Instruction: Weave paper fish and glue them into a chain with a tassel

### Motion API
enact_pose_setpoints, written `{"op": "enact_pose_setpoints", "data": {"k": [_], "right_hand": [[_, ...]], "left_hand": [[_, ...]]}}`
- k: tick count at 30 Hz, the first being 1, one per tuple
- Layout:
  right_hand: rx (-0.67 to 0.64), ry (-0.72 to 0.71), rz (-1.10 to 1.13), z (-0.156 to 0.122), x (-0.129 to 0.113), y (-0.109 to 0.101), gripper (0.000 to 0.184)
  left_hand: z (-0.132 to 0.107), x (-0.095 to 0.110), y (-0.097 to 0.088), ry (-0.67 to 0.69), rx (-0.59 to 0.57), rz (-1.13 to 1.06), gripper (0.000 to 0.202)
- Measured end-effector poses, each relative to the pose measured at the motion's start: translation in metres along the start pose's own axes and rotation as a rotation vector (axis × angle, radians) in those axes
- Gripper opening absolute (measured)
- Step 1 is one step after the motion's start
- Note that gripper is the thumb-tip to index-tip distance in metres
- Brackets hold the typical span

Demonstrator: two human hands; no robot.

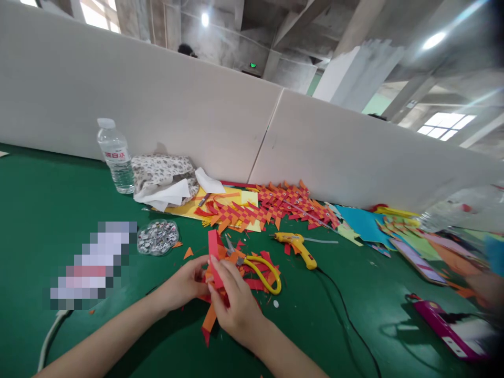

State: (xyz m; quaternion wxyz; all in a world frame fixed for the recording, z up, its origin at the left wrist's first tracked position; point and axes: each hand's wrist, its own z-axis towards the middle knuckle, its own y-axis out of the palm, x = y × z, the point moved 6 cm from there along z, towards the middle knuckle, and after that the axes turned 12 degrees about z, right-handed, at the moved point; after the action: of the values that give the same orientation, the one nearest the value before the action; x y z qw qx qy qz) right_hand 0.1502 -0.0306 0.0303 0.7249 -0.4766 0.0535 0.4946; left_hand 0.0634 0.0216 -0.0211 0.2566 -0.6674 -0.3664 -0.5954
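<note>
My left hand (pixel 188 284) and my right hand (pixel 232 302) meet over the green table (pixel 47 210), both pinching red and orange paper strips (pixel 214 249). A red strip sticks up between the fingers, and an orange strip hangs below my right hand. Yellow-handled scissors (pixel 260 270) lie just right of my hands on a heap of paper scraps. A yellow glue gun (pixel 296 245) rests a little farther right, its black cord trailing toward me.
Woven red-and-orange paper pieces (pixel 275 206) are piled along the white partition (pixel 157 105). A water bottle (pixel 115 155), patterned cloth (pixel 161 173), a dish of googly eyes (pixel 158 237), coloured sheets (pixel 364 223) and a pink-cased phone (pixel 449 325) sit around.
</note>
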Motion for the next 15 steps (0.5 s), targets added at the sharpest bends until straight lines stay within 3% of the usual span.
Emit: {"op": "enact_pose_setpoints", "data": {"k": [5, 11, 15], "right_hand": [[-0.053, -0.034, -0.061, -0.001, -0.005, -0.001, 0.059], [-0.028, -0.196, -0.217, -0.003, -0.015, -0.001, 0.059], [0.011, -0.173, -0.205, -0.003, -0.012, -0.001, 0.06]], "left_hand": [[0.002, 0.001, -0.002, 0.05, 0.004, -0.037, 0.044], [0.0, 0.002, 0.0, -0.018, 0.034, -0.056, 0.037], [0.0, 0.005, 0.001, -0.015, 0.04, -0.066, 0.032]]}}
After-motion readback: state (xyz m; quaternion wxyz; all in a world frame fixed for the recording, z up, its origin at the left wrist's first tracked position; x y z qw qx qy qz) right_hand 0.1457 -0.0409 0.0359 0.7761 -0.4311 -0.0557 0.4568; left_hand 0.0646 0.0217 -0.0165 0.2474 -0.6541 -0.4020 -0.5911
